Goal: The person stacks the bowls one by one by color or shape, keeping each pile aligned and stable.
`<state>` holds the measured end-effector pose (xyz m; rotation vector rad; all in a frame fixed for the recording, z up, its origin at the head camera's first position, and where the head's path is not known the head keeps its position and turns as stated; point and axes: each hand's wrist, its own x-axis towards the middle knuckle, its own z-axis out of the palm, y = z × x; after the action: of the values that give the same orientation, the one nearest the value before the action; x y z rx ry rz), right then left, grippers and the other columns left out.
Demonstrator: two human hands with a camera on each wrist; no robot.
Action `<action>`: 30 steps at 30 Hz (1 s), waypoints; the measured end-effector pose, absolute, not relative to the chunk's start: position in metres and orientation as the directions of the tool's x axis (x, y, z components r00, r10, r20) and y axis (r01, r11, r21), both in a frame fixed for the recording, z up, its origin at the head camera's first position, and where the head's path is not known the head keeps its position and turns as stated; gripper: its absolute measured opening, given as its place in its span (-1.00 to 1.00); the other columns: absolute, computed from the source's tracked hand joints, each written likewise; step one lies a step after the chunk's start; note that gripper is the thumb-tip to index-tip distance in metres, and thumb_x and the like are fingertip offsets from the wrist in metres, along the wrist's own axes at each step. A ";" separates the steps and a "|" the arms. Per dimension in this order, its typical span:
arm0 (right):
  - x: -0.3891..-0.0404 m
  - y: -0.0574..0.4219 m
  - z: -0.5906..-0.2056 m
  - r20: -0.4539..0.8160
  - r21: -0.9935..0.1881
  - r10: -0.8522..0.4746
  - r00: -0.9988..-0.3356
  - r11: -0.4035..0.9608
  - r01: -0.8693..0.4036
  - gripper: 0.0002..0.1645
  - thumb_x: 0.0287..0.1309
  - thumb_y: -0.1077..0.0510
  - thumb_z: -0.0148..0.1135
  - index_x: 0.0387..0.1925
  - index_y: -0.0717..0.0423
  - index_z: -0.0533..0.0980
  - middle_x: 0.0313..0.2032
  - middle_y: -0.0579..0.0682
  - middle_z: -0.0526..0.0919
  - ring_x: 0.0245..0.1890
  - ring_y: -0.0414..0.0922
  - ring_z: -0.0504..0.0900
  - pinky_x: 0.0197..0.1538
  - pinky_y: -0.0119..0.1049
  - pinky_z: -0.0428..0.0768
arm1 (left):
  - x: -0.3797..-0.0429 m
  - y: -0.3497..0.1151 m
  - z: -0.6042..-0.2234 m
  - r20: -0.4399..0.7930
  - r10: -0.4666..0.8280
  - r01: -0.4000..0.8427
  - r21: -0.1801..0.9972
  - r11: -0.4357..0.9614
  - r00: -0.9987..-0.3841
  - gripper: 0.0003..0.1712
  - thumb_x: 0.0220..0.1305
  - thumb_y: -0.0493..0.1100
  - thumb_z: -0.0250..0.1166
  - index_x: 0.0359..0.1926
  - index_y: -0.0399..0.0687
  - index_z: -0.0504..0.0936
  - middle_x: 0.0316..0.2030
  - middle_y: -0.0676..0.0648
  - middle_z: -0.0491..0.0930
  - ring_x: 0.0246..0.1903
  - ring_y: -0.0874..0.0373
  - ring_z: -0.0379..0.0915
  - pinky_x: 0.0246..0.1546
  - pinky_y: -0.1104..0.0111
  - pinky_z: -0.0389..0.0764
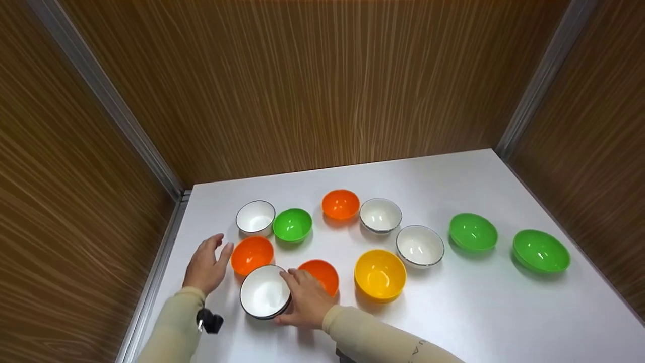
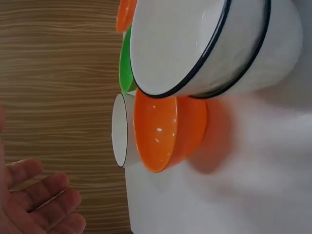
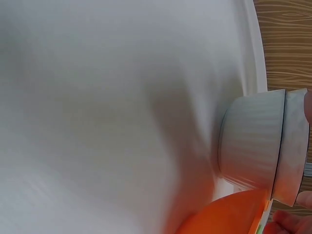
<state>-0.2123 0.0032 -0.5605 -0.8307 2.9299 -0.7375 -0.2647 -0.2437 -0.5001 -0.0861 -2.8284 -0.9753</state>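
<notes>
Two white bowls with dark rims [image 1: 264, 292] stand nested at the front left of the table, the upper one [image 3: 292, 151] sitting a little proud of the lower one [image 3: 251, 144]. My right hand [image 1: 308, 300] holds the upper bowl by its right side, thumb at the near edge and fingertips at the far rim. An orange bowl [image 1: 322, 275] lies partly hidden behind that hand. To the left, my left hand [image 1: 205, 266] hovers with fingers apart and holds nothing. Beside it stands another orange bowl [image 1: 252, 255], touching none of its fingers.
Behind are a white bowl [image 1: 255, 218], a green bowl [image 1: 293, 225] and an orange bowl [image 1: 340, 204]. Two white bowls [image 1: 380, 216] and a yellow bowl [image 1: 380, 276] stand mid-table. Two green bowls [image 1: 472, 232] sit at right. Wood-grain panels [image 1: 322, 91] enclose the white table [image 1: 473, 307].
</notes>
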 end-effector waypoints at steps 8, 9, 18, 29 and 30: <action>-0.212 0.004 -0.562 0.120 -0.415 -0.489 -0.864 0.766 -0.491 0.09 -0.27 -0.40 0.31 0.27 0.00 0.20 0.15 0.01 0.32 0.14 -0.05 0.27 0.22 -0.11 0.25 | -0.317 -0.222 -0.501 -0.056 0.082 0.043 0.498 0.866 -0.995 -0.10 0.21 0.28 0.06 0.37 -0.15 0.01 0.25 -0.23 0.20 0.21 -0.16 0.12 0.17 -0.05 0.19; -0.212 0.003 -0.562 0.117 -0.414 -0.488 -0.865 0.767 -0.489 0.06 -0.26 -0.41 0.31 0.26 -0.01 0.23 0.14 0.00 0.33 0.14 -0.05 0.28 0.21 -0.11 0.25 | -0.321 -0.218 -0.502 -0.082 0.088 0.038 0.481 0.876 -0.993 -0.08 0.19 0.30 0.05 0.38 -0.14 0.01 0.27 -0.22 0.18 0.22 -0.16 0.10 0.18 -0.05 0.17; -0.210 0.004 -0.565 0.115 -0.419 -0.488 -0.865 0.766 -0.488 -0.16 -0.18 -0.40 0.26 0.12 -0.07 0.39 0.16 -0.02 0.34 0.16 -0.02 0.27 0.22 -0.06 0.24 | -0.340 -0.191 -0.513 -0.201 0.124 0.044 0.361 0.932 -0.972 -0.22 0.29 0.19 0.01 0.36 -0.15 0.09 0.29 -0.25 0.12 0.22 -0.22 0.07 0.20 -0.07 0.12; -0.212 0.007 -0.568 0.257 -0.309 -0.538 -0.803 0.741 -0.596 -0.35 -0.20 -0.32 0.32 -0.10 -0.05 0.50 0.06 0.00 0.49 0.12 0.01 0.35 0.23 -0.11 0.22 | -0.353 -0.188 -0.532 -0.217 0.139 0.084 0.244 0.966 -0.966 -0.33 0.34 0.10 -0.06 0.27 -0.31 0.24 0.17 -0.35 0.28 0.11 -0.33 0.19 0.12 -0.10 0.21; -0.213 0.008 -0.569 0.260 -0.310 -0.540 -0.800 0.738 -0.599 -0.36 -0.20 -0.32 0.33 -0.12 -0.05 0.51 0.06 0.01 0.49 0.12 0.02 0.35 0.23 -0.10 0.22 | -0.354 -0.188 -0.533 -0.221 0.148 0.091 0.248 0.964 -0.964 -0.34 0.35 0.08 -0.06 0.27 -0.32 0.24 0.17 -0.36 0.27 0.13 -0.32 0.18 0.13 -0.09 0.20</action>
<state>-0.2127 0.0077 -0.5686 -1.0131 3.0700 -0.6349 -0.3538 -0.1882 -0.5332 -0.2067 -3.3506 -0.4041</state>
